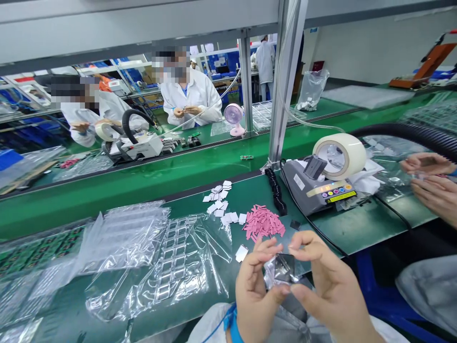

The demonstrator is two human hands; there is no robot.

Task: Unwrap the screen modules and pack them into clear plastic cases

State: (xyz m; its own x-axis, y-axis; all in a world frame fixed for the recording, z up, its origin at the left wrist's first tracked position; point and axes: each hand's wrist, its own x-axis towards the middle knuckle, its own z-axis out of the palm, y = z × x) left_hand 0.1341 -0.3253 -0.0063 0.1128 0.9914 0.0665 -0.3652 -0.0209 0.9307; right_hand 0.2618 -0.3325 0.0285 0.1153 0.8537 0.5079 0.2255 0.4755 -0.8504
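Note:
Between my two hands, close to the bench's front edge, is a small dark square piece (pixel 284 267) with shiny clear film around it. My left hand (pixel 255 286), with a blue band at the wrist, pinches its left side. On the other side my right hand (pixel 323 281) grips it between thumb and fingers. Just beyond lie a heap of pink strips (pixel 263 222) and a loose white square (pixel 242 253). More white squares (pixel 218 199) are scattered behind them. A small black square (pixel 295 225) rests right of the pink heap.
A tape dispenser (pixel 303 190) with a tape roll (pixel 357 155) stands at the right, its cable crossing the bench. Clear plastic trays (pixel 173 257) and film lie left, beside green circuit boards (pixel 39 250). A co-worker's hands (pixel 433 183) are at far right. Two people sit across the green conveyor (pixel 200 164).

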